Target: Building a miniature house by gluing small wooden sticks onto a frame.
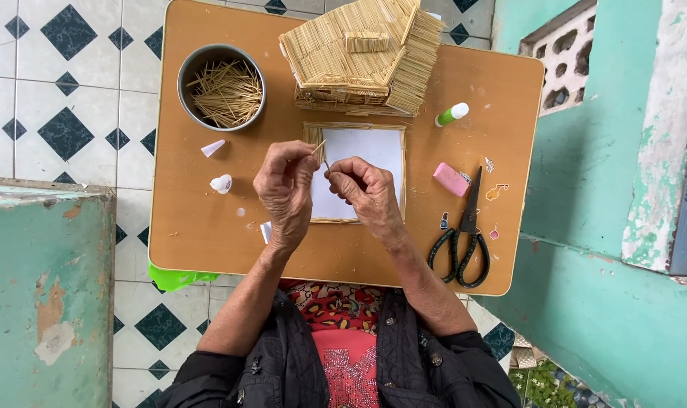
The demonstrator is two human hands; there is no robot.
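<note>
Over the wooden tabletop [207, 227], the left hand [287, 189] and right hand [366, 189] pinch a thin stick [318, 146] between them above a white sheet [373, 147]; black scissors [463, 242] lie near the right hand.

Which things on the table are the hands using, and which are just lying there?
In use:
left hand and right hand, pinching a thin stick
white card framed with sticks
bowl of sticks
stick house

Lying about:
scissors
pink eraser
glue tube
paper scraps
</note>
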